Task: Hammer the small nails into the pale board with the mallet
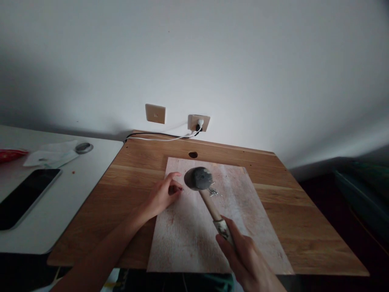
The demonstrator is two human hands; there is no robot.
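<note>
My right hand [244, 255] is closed round the wooden handle of a hammer [199, 180], whose dark round head hangs over a pale board [188, 235] lying on the wooden table [136, 162]. My left hand [164, 192] rests on the board's left part, fingers pinched together at something small that I cannot make out, just left of the hammer head. A few small metal nails [214, 192] lie on the board right beside the head.
A white desk [75, 182] adjoins on the left with a dark tablet [26, 194], papers [50, 156] and a round metal lid [84, 147]. Two wall plates [155, 113], one with a white plug [199, 123] and cables, sit behind the table. The floor lies dark at right.
</note>
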